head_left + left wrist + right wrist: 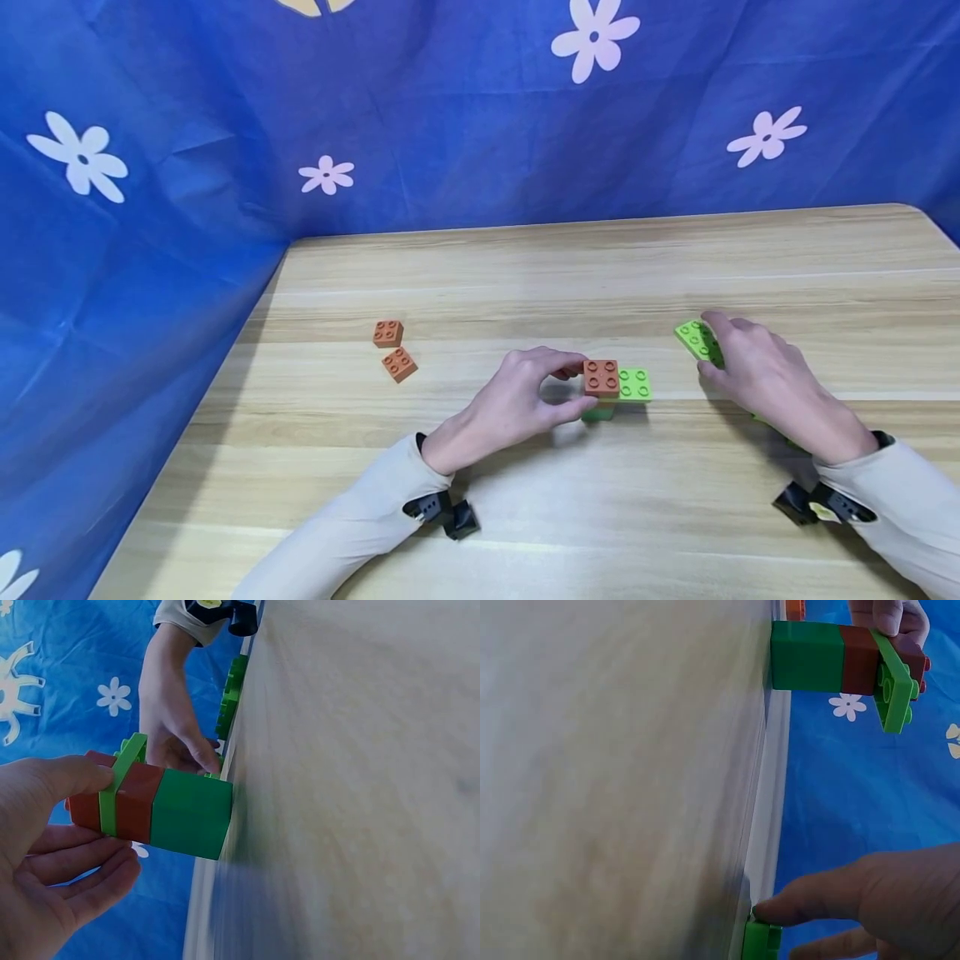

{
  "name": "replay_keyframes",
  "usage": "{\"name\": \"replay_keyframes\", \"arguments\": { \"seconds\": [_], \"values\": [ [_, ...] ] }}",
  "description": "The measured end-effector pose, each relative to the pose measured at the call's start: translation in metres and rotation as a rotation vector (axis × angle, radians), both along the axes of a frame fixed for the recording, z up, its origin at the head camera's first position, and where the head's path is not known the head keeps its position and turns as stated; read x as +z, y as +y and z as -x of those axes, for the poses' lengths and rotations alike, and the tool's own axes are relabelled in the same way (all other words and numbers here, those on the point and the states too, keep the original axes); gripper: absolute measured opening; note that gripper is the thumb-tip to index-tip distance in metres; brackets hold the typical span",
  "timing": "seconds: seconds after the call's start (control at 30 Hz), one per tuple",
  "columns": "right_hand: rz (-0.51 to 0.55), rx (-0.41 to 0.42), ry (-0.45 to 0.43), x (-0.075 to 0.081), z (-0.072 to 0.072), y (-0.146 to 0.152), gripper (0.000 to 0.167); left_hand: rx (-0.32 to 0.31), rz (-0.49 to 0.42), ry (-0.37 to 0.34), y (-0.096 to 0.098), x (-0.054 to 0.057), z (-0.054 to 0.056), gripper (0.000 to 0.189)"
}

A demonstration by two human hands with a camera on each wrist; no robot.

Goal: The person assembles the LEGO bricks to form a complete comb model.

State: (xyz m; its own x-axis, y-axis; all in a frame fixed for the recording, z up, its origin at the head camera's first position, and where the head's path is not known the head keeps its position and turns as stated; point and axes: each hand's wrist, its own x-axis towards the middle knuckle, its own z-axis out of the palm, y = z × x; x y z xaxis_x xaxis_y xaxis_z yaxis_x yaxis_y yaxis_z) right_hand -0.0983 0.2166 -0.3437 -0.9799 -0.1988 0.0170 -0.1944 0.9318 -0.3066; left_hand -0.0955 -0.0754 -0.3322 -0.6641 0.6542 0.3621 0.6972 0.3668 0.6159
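Note:
My left hand [525, 392] holds the upper part of an upright stack of toy building bricks, thumb on one side and fingers on the other. From the bottom, the stack shows a dark green block [191, 814], a reddish-brown brick [139, 799], a light green plate [635, 385] jutting to the right, and another reddish-brown brick [602, 378] on top. To the right, my right hand [765, 379] pinches a second light green plate [692, 337] lying on the table, its thumb and fingers at opposite edges. That hand covers part of the plate.
Two loose reddish-brown bricks [387, 333] lie left of my left hand on the wooden table [480, 283]. Another green piece [232, 696] sits beneath my right wrist, mostly hidden in the head view. A blue cloth [465, 125] with white flowers hangs behind and to the left.

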Motion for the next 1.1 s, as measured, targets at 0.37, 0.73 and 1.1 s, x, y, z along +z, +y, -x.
{"name": "replay_keyframes", "arguments": {
  "seconds": [0.37,0.73,1.1],
  "values": [
    [-0.015,0.009,0.055,0.0015,-0.0006,0.0026,0.025,0.004,0.006,0.004,-0.0005,-0.0002,0.0017,0.037],
    [0.009,0.028,0.119,-0.0003,-0.0008,0.004,0.023,0.012,0.018,0.002,-0.001,-0.0009,0.0029,0.038],
    [0.032,0.053,0.152,-0.0006,-0.0027,0.0062,0.027,0.014,0.029,0.01,0.0,-0.0005,0.0039,0.038]
  ]
}}
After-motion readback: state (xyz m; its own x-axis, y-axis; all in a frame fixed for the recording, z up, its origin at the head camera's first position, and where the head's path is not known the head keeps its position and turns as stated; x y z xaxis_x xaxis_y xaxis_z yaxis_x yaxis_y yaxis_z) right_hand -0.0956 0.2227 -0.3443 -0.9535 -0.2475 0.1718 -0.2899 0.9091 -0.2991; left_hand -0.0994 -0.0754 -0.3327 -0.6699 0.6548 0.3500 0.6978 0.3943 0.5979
